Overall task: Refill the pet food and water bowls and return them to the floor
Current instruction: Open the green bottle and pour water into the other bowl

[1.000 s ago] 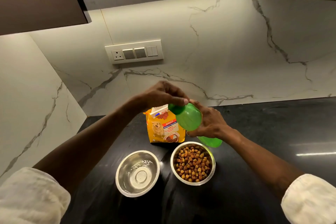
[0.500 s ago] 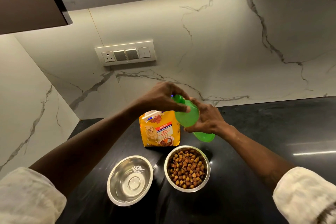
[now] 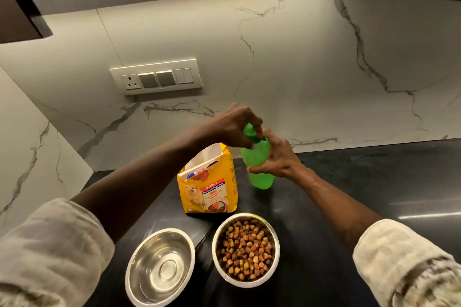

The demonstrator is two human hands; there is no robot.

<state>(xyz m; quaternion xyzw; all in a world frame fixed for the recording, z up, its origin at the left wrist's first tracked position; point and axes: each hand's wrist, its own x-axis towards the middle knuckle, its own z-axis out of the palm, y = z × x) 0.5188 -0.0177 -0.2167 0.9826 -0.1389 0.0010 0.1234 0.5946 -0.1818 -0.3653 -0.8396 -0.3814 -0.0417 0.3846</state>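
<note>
I see the empty steel bowl (image 3: pixel 159 266) at 7 o'clock on the worktop (image 3: pixel 361 182), with the kibble bowl (image 3: pixel 249 283) just right of it. Beyond, my left hand (image 3: pixel 234 127) pinches the cap (image 3: pixel 249 132) of the green bottle (image 3: pixel 258 164), and my right hand (image 3: pixel 279 159) grips its body from 3 o'clock.

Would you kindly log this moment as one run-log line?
left hand: grips cap; right hand: holds green bottle; kibble bowl: full; other bowl: looks empty

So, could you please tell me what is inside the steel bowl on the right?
The right steel bowl holds brown and yellow kibble, which fills most of it. The kibble covers the bowl's bottom, so anything beneath it cannot be seen.
</note>
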